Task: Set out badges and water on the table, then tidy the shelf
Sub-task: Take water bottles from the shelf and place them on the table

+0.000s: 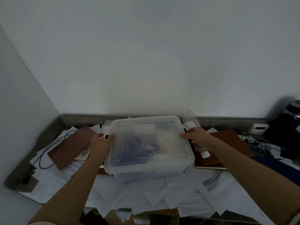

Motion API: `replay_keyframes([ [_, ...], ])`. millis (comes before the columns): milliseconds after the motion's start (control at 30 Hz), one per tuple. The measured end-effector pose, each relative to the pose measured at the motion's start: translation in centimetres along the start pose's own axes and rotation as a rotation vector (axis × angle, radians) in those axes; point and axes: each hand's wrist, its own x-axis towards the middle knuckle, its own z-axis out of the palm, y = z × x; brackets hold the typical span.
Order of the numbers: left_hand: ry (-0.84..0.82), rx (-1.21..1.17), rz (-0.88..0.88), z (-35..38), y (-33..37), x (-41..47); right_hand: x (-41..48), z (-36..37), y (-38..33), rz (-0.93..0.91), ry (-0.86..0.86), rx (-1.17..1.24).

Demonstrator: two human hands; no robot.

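Observation:
A clear plastic lidded box (148,161) sits on a shelf covered in loose papers (162,195). Dark lanyards and pale items show through its lid. My left hand (99,144) grips the box's left side at the handle clip. My right hand (197,138) grips the right side in the same way. A small clear water bottle with a white cap (203,151) lies just right of the box on a brown book, under my right wrist. Another clear bottle (190,119) stands behind the box's far right corner.
A brown notebook (69,147) lies left of the box, with a black cable (43,153) looping beside it. A second brown book (227,148) lies to the right. Tangled black cables (258,143) and dark equipment (290,125) fill the far right. A white wall rises behind.

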Motion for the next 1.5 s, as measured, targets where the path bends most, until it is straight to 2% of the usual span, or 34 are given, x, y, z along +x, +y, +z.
replay_keyframes([
  [100, -0.114, -0.117, -0.165, -0.9, 0.1, 0.4, 0.2, -0.3, -0.1, 0.06, -0.043, 0.024],
  [200, -0.174, -0.083, -0.172, -1.1, 0.5, 0.6, 0.0, -0.3, -0.5, 0.066, -0.068, 0.045],
  [267, -0.186, -0.015, -0.142, -0.7, 1.0, 0.5, 0.3, 0.5, -0.2, 0.014, -0.005, 0.068],
  [400, -0.17, 0.082, -0.069, 0.6, 1.4, 0.8, 0.6, 2.8, -0.1, -0.055, 0.139, -0.074],
  [567, -0.171, 0.143, -0.078, 0.8, 1.2, 1.3, 0.7, 4.6, 0.5, -0.088, 0.272, -0.22],
  [633, -0.156, 0.153, -0.069, 1.0, 1.2, 1.1, 0.8, 4.9, 0.8, -0.104, 0.309, -0.238],
  [933, -0.11, 0.225, -0.026, 1.6, 1.3, -0.2, -0.3, 6.1, 0.8, -0.212, 0.482, -0.629],
  [1100, -0.039, 0.192, -0.022, 1.4, 1.6, -0.7, -0.1, 5.7, 0.8, -0.203, 0.39, -0.433],
  [1300, 0.139, 0.001, -0.018, 0.7, 0.8, -2.7, -0.5, 5.6, 2.2, -0.258, 0.375, -0.085],
  [1500, 0.158, -0.172, -0.021, -1.0, -0.4, -6.1, -2.9, 5.0, 2.1, -0.335, 0.361, -0.065],
])
